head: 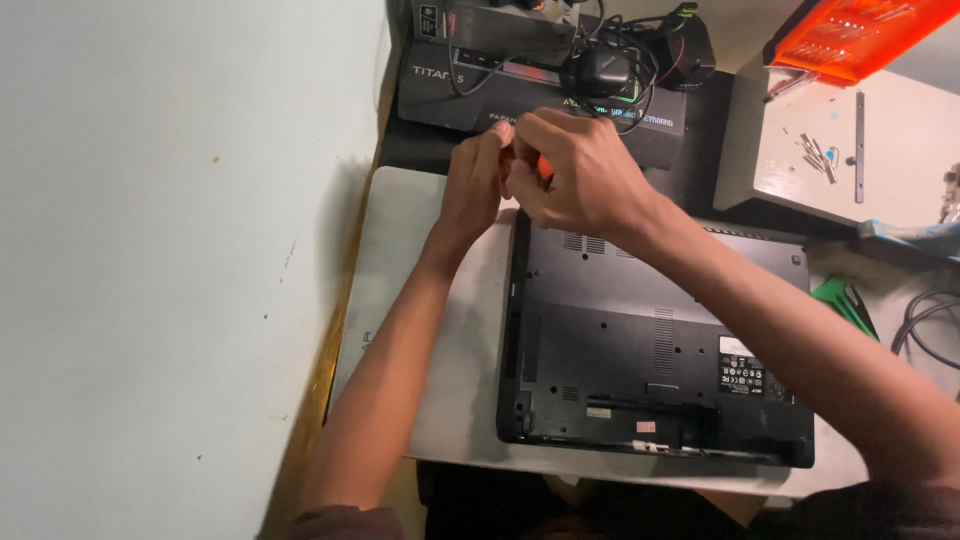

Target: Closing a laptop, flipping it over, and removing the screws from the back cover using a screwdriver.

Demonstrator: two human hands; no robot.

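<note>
A black laptop (650,350) lies upside down on a white mat (400,260), its vented bottom cover facing up. Above its far left corner my left hand (475,180) and my right hand (575,170) are pressed together. Both close around a small orange-red object (543,167), of which only slivers show between the fingers. What it is cannot be told. My right forearm crosses over the laptop's far edge.
A black keyboard box (480,90) with a tangle of cables and a power adapter (620,60) sits behind the hands. At the right stand a white block (880,170) with small screws and an orange tool case (860,35). A pale wall fills the left.
</note>
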